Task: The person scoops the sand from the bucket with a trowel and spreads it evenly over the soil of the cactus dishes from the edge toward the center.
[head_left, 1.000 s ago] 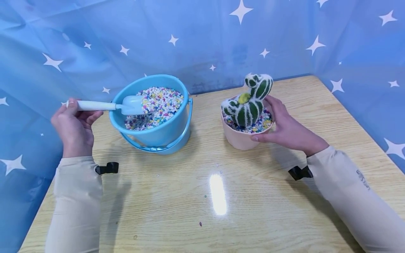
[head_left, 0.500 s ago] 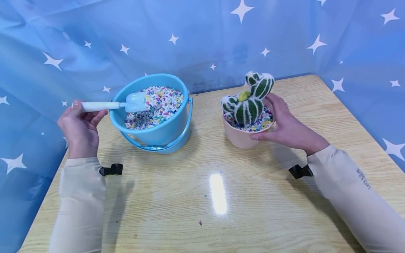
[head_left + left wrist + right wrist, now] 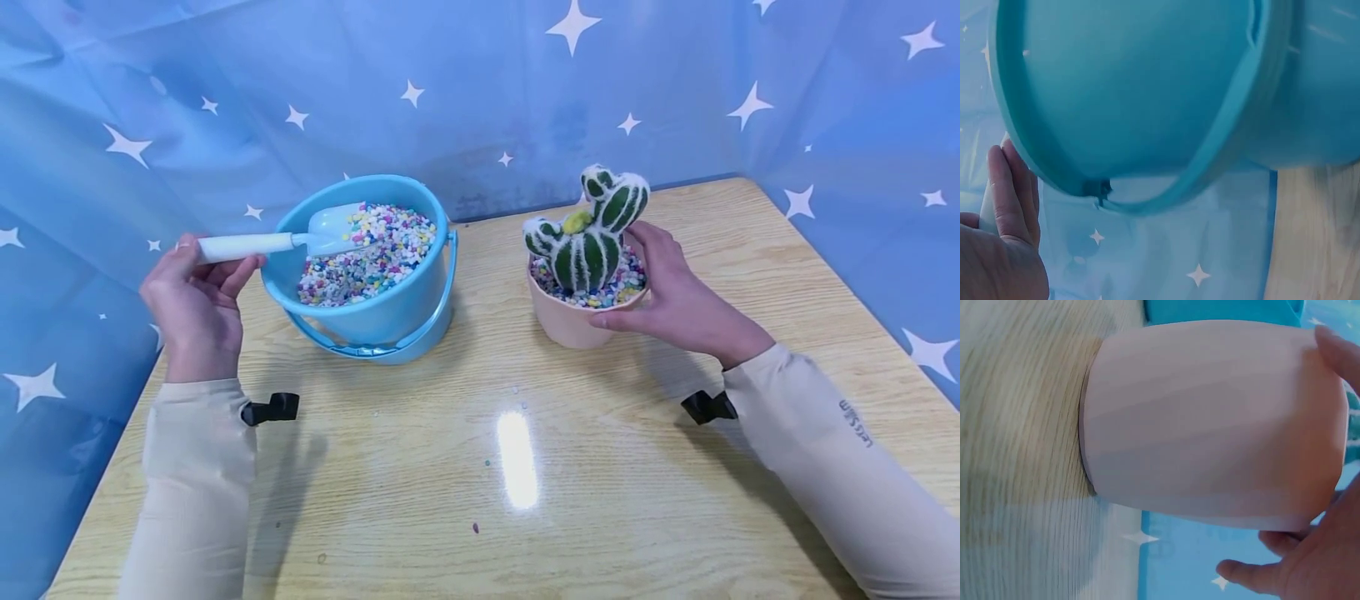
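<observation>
My left hand grips the white handle of a small shovel over the left rim of a blue bucket. The shovel's pale blue blade reaches inside, tipped against multicoloured pebbles. In the left wrist view the bucket wall hides the blade. My right hand holds a pink pot at its right side, thumb at the front rim and fingers behind. Inside the pot a green-and-white cactus with a yellow bloom stands in similar pebbles. The right wrist view shows the pot's base on the table.
Both containers stand on a light wood table, the bucket's handle hanging down its front. A few loose pebbles lie around, one dark pebble near the front. A blue curtain with white stars hangs behind the table.
My left hand has moved slightly right with the shovel. Its blade has gone further into the bucket and up toward the back. The right hand and pot have hardly moved; the cactus stands slightly straighter.
</observation>
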`<state>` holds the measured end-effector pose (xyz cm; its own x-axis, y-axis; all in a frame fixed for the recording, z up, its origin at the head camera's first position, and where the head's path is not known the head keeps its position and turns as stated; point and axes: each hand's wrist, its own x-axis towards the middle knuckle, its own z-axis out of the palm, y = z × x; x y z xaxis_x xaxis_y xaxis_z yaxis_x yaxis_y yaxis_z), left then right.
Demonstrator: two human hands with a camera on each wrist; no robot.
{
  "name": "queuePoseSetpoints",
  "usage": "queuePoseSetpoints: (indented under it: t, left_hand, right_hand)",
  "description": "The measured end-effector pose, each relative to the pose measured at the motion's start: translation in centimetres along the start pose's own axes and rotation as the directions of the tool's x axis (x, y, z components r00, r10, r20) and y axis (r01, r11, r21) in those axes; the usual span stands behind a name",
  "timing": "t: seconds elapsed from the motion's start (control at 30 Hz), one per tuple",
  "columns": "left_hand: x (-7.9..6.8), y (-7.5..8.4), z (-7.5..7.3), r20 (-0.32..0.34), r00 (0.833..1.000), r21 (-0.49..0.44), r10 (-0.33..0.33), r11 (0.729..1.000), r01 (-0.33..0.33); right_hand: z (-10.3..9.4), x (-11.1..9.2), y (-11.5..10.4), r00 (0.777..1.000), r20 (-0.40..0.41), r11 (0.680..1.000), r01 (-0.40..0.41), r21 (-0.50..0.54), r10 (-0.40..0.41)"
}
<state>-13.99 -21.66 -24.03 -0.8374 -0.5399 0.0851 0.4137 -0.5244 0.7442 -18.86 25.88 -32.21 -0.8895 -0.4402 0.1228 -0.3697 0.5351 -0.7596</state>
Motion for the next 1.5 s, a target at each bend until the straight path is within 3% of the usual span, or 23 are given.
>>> queuePoseSetpoints:
  t: [0.33,0.63,0.83,1.13,1.27,1.5]
  left_hand:
    - [-1.5,-0.6,2.1,0.112,0.994,0.066,0.009,0.998,-0.017]
    - [-2.6,-0.9,3.7,0.159,0.987,0.093,-0.022,0.996,0.007]
    - [-3.4,-1.2,5.0,0.228,0.972,0.175,-0.056,0.984,0.015]
    - [-3.8,-2.0,6.3,0.295,0.948,0.22,-0.121,0.974,0.056]
    - [-4.0,-2.4,6.8,0.308,0.941,0.235,-0.143,0.969,0.07]
    - [-4.3,-3.1,7.8,0.3,0.935,0.268,-0.188,0.957,0.107]
  right_hand:
    - [0.3,0.2,-0.1,0.998,-0.066,0.999,0.008,-0.043,-0.011]
    - [0.0,0.1,-0.1,1.0,-0.02,1.0,-0.005,0.002,0.005]
    - [0.1,0.1,-0.2,0.999,-0.051,1.0,-0.02,-0.006,0.02]
    - [0.2,0.1,0.0,0.999,-0.045,1.0,-0.013,-0.001,0.013]
    - [0.3,0.2,0.0,0.998,-0.07,1.0,-0.011,-0.024,0.009]
    - [0.1,0.2,0.1,0.999,-0.041,1.0,-0.002,0.002,0.002]
